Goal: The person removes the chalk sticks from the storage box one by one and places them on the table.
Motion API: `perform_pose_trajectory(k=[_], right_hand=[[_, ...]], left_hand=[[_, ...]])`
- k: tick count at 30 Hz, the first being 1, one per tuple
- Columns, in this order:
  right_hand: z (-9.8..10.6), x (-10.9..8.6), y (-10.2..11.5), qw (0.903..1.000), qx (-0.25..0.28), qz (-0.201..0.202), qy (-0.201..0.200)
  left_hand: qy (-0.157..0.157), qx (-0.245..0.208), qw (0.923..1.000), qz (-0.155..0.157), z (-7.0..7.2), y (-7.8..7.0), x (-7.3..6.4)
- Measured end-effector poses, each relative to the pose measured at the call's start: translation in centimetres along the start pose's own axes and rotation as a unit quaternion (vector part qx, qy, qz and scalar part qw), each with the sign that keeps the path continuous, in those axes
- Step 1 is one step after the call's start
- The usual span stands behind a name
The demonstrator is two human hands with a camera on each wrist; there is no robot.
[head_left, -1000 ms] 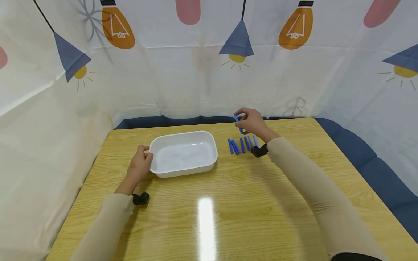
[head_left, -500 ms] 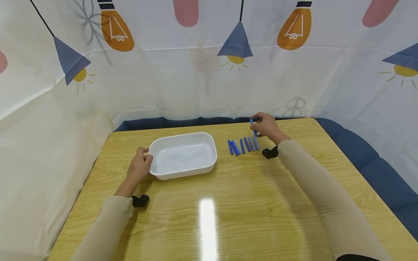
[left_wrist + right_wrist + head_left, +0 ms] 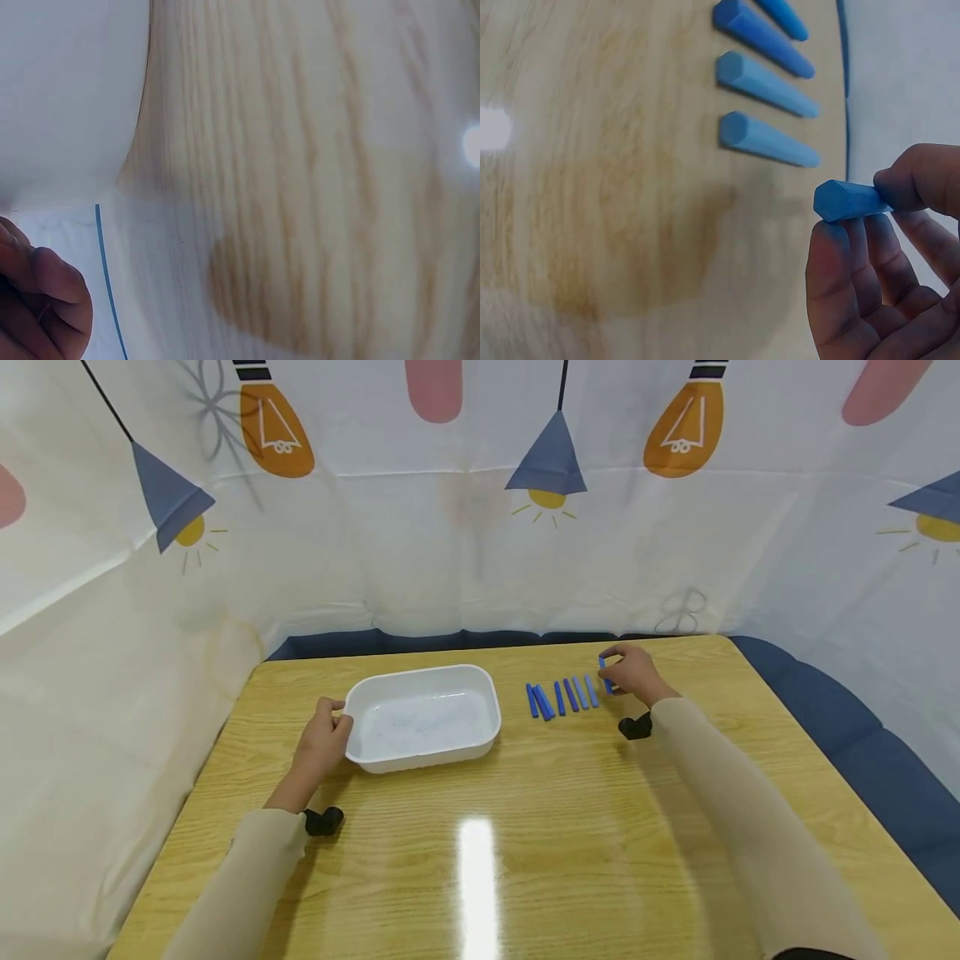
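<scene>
My right hand point(image 3: 636, 675) pinches a blue hexagonal stick point(image 3: 847, 201) between thumb and fingers, its flat end showing in the right wrist view. To its left in the head view, several similar blue sticks point(image 3: 572, 695) lie in a rough row on the table, the two leftmost groups closest together. The nearest ones, light blue point(image 3: 769, 140), lie side by side, apart from the held stick. My left hand point(image 3: 318, 747) grips the left rim of a white plastic tray point(image 3: 423, 762), whose inside holds nothing visible. In the left wrist view the fingers are partly cut off.
The wood-patterned table point(image 3: 390, 852) carries a bright light reflection in front. Blue padded seating point(image 3: 840, 718) runs along its right and far edges. A white curtain point(image 3: 420, 552) printed with lamps hangs behind and at the sides.
My right hand has moved right and lower with the blue stick, from above the row to beyond its right end. The left hand and the tray have stayed put.
</scene>
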State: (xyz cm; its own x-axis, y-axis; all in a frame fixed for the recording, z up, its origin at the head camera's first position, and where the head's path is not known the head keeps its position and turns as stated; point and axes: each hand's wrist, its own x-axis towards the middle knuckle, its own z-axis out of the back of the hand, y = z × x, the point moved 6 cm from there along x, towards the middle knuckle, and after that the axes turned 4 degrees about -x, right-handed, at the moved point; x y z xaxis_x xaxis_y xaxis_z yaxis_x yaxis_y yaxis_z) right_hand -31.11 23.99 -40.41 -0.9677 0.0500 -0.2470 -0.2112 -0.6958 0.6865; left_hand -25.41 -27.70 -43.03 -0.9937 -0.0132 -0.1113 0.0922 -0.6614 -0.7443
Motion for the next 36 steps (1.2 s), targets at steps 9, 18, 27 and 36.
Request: perform_pose_trajectory(k=[9, 18, 27, 36], right_hand=[[-0.9, 0.4, -1.9, 0.9982, -0.059, -0.003, 0.012], [-0.6, 0.8, -2.5, 0.9971, -0.075, -0.007, 0.007], [-0.4, 0.4, -2.6, 0.9948, -0.101, -0.01, 0.004], [-0.5, 0.3, -2.5, 0.9969, -0.078, 0.005, -0.012]], left_hand=[[0.002, -0.002, 1.0, -0.005, -0.1, -0.5, -0.3], [0.003, -0.003, 1.0, -0.001, -0.5, -0.8, -0.3], [-0.002, 0.003, 1.0, -0.002, -0.9, -1.1, -0.1], [-0.022, 0.025, 0.9994, -0.002, 0.0, -1.1, -0.2]])
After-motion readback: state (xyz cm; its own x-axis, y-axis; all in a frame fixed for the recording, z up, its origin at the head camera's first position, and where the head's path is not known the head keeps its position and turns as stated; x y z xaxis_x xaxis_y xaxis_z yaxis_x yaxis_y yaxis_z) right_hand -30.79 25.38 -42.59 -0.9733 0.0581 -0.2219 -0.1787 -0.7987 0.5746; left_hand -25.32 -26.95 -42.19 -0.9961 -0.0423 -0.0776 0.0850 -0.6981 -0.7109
